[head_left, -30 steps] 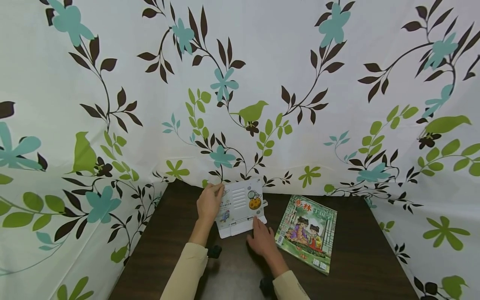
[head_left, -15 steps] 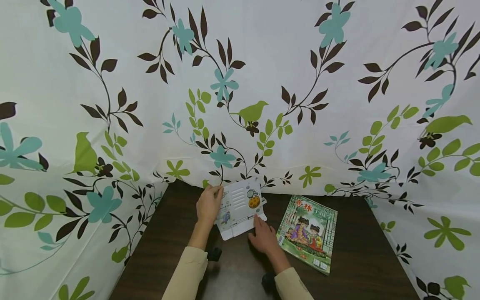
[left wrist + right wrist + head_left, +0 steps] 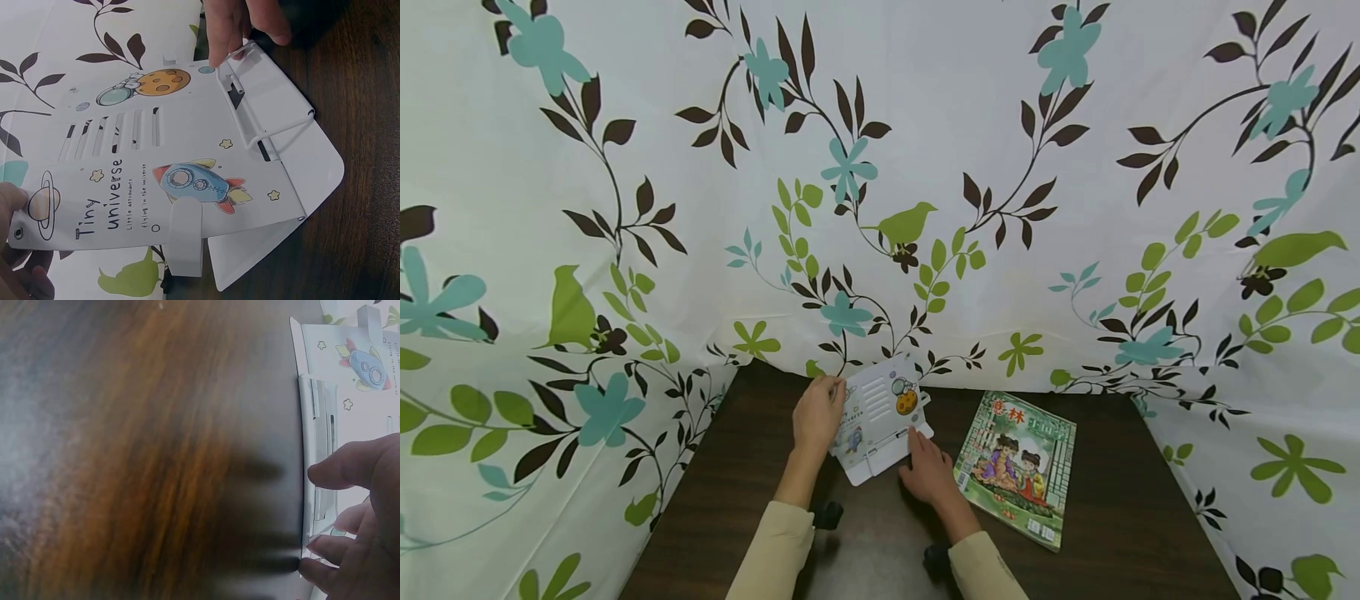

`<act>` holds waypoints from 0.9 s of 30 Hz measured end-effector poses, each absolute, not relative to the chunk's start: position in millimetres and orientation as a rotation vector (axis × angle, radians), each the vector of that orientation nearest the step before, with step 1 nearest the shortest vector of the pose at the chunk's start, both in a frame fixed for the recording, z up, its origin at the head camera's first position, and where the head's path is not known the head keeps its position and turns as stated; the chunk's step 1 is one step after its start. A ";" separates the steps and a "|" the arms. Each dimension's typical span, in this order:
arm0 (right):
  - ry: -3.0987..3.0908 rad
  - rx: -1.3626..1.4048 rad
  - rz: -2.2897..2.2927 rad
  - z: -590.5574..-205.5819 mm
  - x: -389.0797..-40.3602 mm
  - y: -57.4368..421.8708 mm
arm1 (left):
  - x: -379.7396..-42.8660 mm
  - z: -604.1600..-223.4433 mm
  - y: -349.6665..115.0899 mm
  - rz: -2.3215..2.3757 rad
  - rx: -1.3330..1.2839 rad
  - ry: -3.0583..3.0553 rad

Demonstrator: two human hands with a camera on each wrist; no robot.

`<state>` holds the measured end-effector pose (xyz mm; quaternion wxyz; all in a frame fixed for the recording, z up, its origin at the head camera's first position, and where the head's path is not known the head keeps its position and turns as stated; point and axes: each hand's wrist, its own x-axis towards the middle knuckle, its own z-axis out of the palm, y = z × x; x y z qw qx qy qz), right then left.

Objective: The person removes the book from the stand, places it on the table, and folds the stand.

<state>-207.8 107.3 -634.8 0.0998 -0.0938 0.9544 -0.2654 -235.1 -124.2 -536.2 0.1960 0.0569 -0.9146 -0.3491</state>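
Observation:
A white book stand (image 3: 880, 408) printed with "Tiny universe", a rocket and planets leans back on the table at the centre. A white wire bracket (image 3: 275, 134) runs along its lower ledge. My left hand (image 3: 817, 417) holds the panel's upper left corner, with the thumb over the printed face in the left wrist view. At the lower right end of the ledge, my right hand (image 3: 931, 471) touches the stand with its fingertips. Its thumb (image 3: 350, 464) extends over the ledge in the right wrist view and looks apart from the stand in the head view.
A magazine (image 3: 1018, 467) with two illustrated figures on its green cover lies to the right of the stand. The dark wooden table (image 3: 1120, 500) meets a white cloth (image 3: 1000, 292) with leaves, flowers and birds behind and at the sides.
The stand has turned counter-clockwise, its lower left corner coming nearer to me. My left hand has followed its corner slightly, and the right hand has shifted a little rightward.

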 end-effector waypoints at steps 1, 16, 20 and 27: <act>2.820 -0.274 -0.787 -634.3 -208.2 107.0 | -234.4 -536.0 -124.4 -0.977 0.159 -2.562; 2.841 -0.243 -0.774 -637.2 -214.4 108.3 | -225.9 -534.4 -127.7 -1.006 0.187 -2.614; 2.830 -0.233 -0.780 -627.3 -211.8 106.5 | -223.3 -534.6 -127.3 -1.003 0.185 -2.615; 2.826 -0.224 -0.785 -629.1 -214.5 105.8 | -217.2 -533.1 -126.8 -0.897 0.203 -2.663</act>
